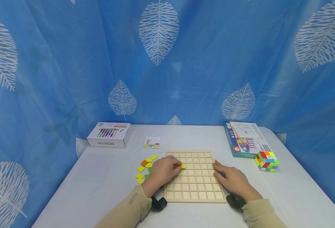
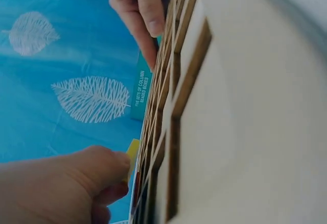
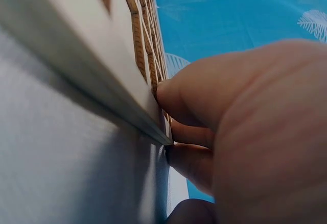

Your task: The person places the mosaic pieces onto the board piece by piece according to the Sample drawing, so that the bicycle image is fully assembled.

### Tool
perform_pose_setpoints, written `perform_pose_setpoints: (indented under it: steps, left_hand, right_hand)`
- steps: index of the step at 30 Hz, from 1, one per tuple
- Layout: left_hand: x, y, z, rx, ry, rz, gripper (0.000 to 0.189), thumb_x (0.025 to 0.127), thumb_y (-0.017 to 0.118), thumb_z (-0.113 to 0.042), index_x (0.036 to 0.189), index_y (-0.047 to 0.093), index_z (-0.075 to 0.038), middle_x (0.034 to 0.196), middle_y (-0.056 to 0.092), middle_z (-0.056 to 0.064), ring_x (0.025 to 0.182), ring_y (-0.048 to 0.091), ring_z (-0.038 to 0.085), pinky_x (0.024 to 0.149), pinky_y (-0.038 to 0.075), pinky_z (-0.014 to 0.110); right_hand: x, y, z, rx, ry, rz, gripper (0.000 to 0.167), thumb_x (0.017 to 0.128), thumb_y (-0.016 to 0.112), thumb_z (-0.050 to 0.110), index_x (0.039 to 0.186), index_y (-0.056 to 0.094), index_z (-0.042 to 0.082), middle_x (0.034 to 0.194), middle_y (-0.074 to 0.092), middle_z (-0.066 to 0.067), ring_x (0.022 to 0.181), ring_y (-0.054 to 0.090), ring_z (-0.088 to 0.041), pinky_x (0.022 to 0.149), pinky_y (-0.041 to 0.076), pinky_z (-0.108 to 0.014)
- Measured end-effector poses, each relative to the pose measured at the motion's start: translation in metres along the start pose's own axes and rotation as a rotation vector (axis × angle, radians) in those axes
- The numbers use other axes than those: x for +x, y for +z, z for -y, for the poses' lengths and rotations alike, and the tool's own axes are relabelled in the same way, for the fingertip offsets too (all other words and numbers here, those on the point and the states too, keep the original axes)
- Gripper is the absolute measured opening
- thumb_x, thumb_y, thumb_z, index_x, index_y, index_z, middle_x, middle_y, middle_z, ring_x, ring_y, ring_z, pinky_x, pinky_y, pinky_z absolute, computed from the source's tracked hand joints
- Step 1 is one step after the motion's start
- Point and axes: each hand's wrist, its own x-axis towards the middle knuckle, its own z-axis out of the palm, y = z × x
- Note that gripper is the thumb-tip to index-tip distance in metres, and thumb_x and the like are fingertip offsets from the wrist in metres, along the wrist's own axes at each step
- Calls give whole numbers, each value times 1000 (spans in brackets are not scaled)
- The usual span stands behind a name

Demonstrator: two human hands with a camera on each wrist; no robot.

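Observation:
A square wooden grid board [image 1: 195, 200], split into many small cells by raised strips, lies flat on the table. My left hand [image 1: 164, 171] is over its left part and pinches a yellow tile [image 1: 183, 166] between thumb and fingers. The left wrist view also shows this yellow tile [image 2: 133, 153] at the fingertips, close to the strips. At the board's right edge, my right hand [image 1: 233, 180] grips the rim; in the right wrist view the thumb [image 3: 176, 94] lies on top and the fingers are against the side. The left forearm and hand hide some cells and loose tiles.
Loose yellow, orange and green tiles [image 1: 140, 169] lie left of the board. Behind them is a printed pattern card [image 1: 151, 142]. A white box [image 1: 108, 135] stands back left; a flat teal-edged box [image 1: 248, 139] and a multicoloured cube [image 1: 267, 161] are at the right.

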Motion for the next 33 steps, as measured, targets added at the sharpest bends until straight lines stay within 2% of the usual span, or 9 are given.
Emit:
perform_pose_setpoints:
  steps: [5,10,14,17,19,26,33]
  left_hand:
    - [-2,9,5,-25,39,-29,11,90,80,-33,100,82,-31,102,74,-15,81,69,5,55,42,18]
    - [-4,10,5,1,76,-52,13,92,78,-34,103,82,-31,111,74,-15,91,72,5,57,44,16]
    - [-7,9,4,81,169,-109,16,93,76,-34,106,83,-29,113,75,-15,95,74,4,56,45,16]
    - [-11,9,4,148,245,-156,13,92,76,-34,103,83,-30,109,77,-16,92,74,2,56,48,17]
    - [-13,9,4,178,272,-165,12,93,76,-34,101,84,-30,107,77,-17,92,74,2,58,50,18]
    - [-14,9,3,181,273,-118,16,95,72,-35,106,83,-30,110,77,-17,95,74,3,58,51,20]
    - [-13,11,4,146,284,-118,15,94,72,-32,104,83,-29,110,77,-16,93,74,3,55,48,17]
  right_hand:
    - [1,0,-2,0,-8,-5,48,102,61,32,143,61,7,153,53,-12,128,60,-43,99,50,-59]
    - [1,0,-3,-4,-1,-5,48,102,61,32,143,61,8,153,53,-11,129,60,-43,99,50,-59]
    - [0,0,-3,-4,1,-9,48,102,61,33,143,61,8,153,53,-11,128,60,-42,99,50,-59]
    - [0,1,-3,1,-7,-11,48,102,61,34,143,61,8,153,53,-11,128,61,-42,98,50,-59]
    - [-1,1,-3,6,-11,-12,48,102,62,34,143,61,8,153,54,-11,127,61,-42,97,51,-58]
    - [0,1,-3,2,-10,-10,48,102,62,34,143,62,9,153,54,-10,127,61,-41,97,51,-58]
    - [0,3,-4,6,-5,-10,48,102,62,34,143,62,9,153,53,-9,129,60,-41,99,50,-58]
